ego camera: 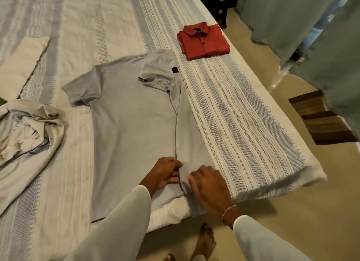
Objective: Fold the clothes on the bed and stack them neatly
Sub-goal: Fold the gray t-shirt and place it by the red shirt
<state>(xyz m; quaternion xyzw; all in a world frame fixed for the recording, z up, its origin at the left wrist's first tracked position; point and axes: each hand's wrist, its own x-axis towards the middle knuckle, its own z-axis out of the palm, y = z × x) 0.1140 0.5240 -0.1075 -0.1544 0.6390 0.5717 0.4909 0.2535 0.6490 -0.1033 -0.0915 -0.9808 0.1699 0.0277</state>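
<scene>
— Grey T-shirt [132,128], where does it lie?

— Spread flat on the bed [243,124], hem toward the near edge, collar away. Its right side is folded in over the body, the sleeve lying across the chest.

— And the hands?

— Both are at the hem, nearest the camera. The left hand [165,173] has its fingers [174,180] curled round the lower end of the folded edge, thumb on top. The right hand [208,184] rests just beside it on the folded panel, blurred; its fingers look loosely spread and flat on the cloth, and I cannot tell whether they pinch anything. A thin bracelet [228,210] circles that wrist. Both arms wear pale sleeves, and bare feet show on the floor below.

— Any writing or label to read?

— A small dark tag [174,69] sits at the neck of the T-shirt, too small to read. Nothing else carries legible text.

— What else is on the bed?

— To the left, a crumpled beige garment [29,132] lies just apart from the T-shirt's sleeve. Farther off, near the right edge, a red button-up shirt [204,41] lies folded square, collar up, dark buttons showing. The bedcover is cream with grey-blue woven stripes. Beyond the bed hang green curtains [292,17].
</scene>
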